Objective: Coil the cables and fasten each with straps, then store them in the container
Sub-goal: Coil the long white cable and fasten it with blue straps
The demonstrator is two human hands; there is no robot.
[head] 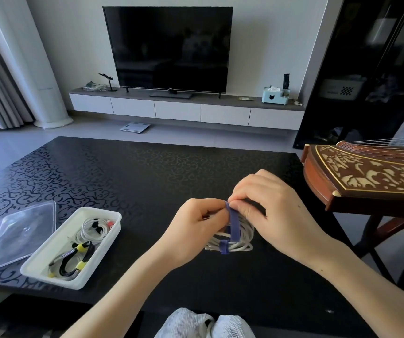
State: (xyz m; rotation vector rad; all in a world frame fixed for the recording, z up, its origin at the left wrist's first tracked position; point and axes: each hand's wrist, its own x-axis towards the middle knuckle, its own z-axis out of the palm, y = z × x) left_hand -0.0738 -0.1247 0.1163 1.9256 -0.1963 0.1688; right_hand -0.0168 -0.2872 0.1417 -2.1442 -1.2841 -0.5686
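Black patterned table [147, 172] carries a white container [57, 280] at its left, already holding strapped cables [74, 258], a clear lid [23, 230] beside it. Over the table's middle the left hand [191, 230] grips a coiled white cable [243, 241] while the right hand [276, 211] pinches the end of a blue strap [234, 223] looped round the coil

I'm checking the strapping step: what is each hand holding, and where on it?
The left hand grips the coiled white cable at its left side; the right hand pinches the top end of the blue strap wrapped round it.
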